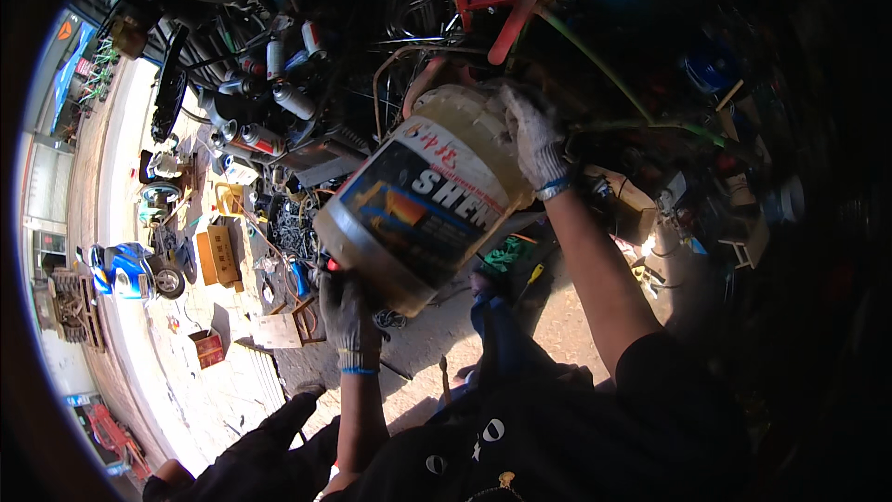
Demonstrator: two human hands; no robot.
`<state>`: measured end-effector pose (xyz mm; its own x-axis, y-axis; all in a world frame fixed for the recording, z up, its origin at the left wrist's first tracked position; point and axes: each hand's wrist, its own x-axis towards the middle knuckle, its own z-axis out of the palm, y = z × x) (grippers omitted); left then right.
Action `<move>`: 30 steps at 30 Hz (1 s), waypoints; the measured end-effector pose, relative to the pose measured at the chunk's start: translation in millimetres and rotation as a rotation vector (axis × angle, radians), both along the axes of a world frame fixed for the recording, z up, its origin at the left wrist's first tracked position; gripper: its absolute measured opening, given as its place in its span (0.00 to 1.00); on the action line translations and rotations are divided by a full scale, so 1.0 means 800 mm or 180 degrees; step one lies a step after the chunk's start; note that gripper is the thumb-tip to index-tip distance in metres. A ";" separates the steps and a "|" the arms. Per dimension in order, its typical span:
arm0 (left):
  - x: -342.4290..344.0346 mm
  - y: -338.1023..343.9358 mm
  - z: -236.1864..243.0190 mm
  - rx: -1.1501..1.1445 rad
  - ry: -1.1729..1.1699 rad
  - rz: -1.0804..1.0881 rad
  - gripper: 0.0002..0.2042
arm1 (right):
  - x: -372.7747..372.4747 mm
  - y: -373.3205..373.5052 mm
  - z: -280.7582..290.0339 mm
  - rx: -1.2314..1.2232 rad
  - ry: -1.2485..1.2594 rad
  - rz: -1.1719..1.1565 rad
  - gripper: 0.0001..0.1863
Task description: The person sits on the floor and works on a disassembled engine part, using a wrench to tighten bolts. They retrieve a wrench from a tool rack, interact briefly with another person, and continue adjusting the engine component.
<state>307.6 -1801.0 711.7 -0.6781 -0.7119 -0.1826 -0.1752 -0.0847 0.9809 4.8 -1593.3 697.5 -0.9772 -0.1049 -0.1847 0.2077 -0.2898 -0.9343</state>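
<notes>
Dark sleeves [520, 446] fill my lower view. Both gloved hands clamp a large yellowish plastic bucket with a blue-and-orange label [423, 200], tipped in mid-air above the cluttered ground [437, 325]. Long axis runs lower-left to upper-right: left hand [346, 307] closed under the base, right hand [534, 139] gripping the rim, farther out.

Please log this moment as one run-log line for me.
left hand: gloved, under bucket base | right hand: gloved, on bucket top | bucket: yellowish plastic, tilted, held off ground | around: spray cans, cluttered workshop
</notes>
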 end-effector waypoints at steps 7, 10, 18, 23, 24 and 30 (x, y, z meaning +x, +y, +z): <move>-0.206 -0.030 -0.022 -0.0981 -0.0714 -0.0650 0.05 | -0.096 0.008 -0.209 -0.1236 -0.0637 -0.1151 0.17; -0.220 -0.011 -0.028 -0.0873 -0.0531 -0.1036 0.05 | -0.119 0.013 -0.268 -0.0898 -0.0408 -0.1288 0.17; -0.325 0.032 -0.018 -0.3484 0.0114 -0.1778 0.18 | -0.072 0.100 -0.299 0.2554 0.1572 -0.0824 0.18; -0.272 -0.018 0.019 -0.1712 0.0728 -0.1172 0.11 | -0.045 0.024 -0.282 0.0997 0.1062 -0.0737 0.19; -0.253 -0.023 0.021 -0.1492 0.0750 -0.0967 0.11 | -0.047 0.008 -0.270 -0.0041 0.0475 -0.0677 0.19; -0.129 -0.083 0.035 -0.1474 0.0472 -0.0291 0.12 | -0.039 -0.074 -0.136 -0.1449 -0.0724 -0.0853 0.18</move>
<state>204.2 -1867.7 739.5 -0.7363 -0.6318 0.2422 -0.0172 0.3753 0.9267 -26.5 -1652.3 588.6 -0.9216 0.0228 -0.3875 0.2527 -0.7225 -0.6436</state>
